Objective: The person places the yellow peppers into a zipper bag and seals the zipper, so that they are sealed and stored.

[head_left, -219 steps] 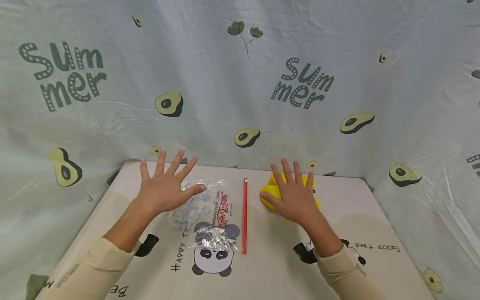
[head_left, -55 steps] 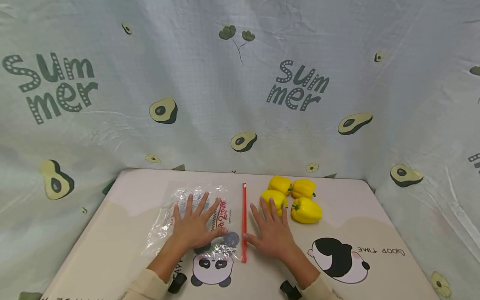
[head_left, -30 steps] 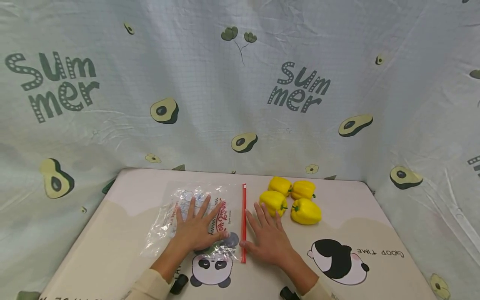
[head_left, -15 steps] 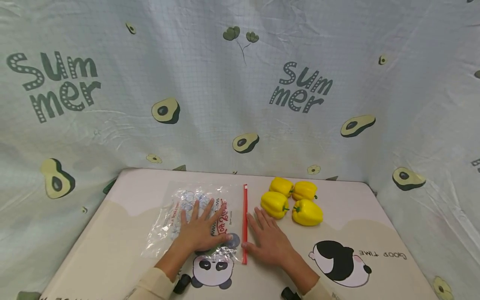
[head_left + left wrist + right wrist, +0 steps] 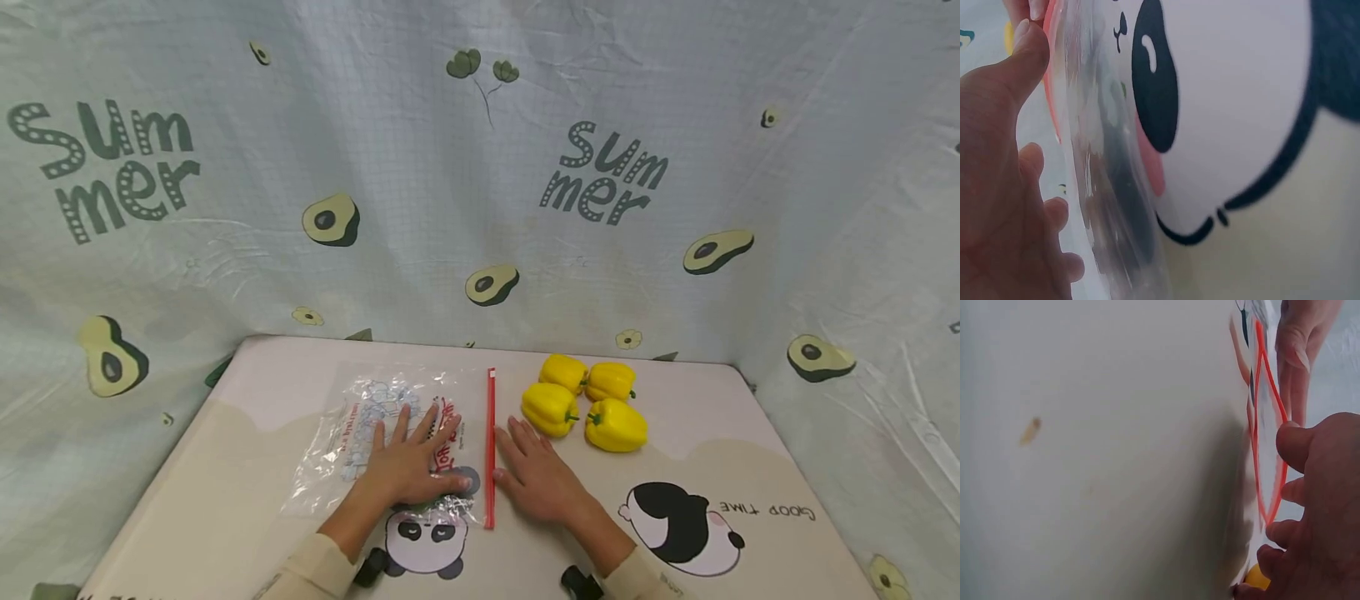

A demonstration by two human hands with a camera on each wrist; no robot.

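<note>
A clear zip bag (image 5: 318, 462) with red and blue print lies flat on the table, its red zip edge (image 5: 491, 450) toward the right. My left hand (image 5: 405, 468) lies over the bag with fingers spread and straight, thumb pointing at the zip edge. Just right of that edge is my right hand (image 5: 542, 482), fingers extended, thumb tip right at the red strip. In the right wrist view the bag's red mouth (image 5: 1257, 444) gapes, its two edges apart, with my right fingertips (image 5: 1294, 490) beside it. Several yellow bell peppers (image 5: 550, 409) sit beyond my right hand.
The pale table (image 5: 247, 467) carries printed cartoons, a panda (image 5: 425, 542) partly under the bag and a black-and-white dog (image 5: 678, 529) at the right. A fabric curtain (image 5: 420, 150) with avocado prints rises behind and along both sides.
Both hands have come down from above the bag and peppers, uncovering the peppers. Lately my left hand has slid slightly right and nearer me; my right thumb has drawn back from over the zip edge.
</note>
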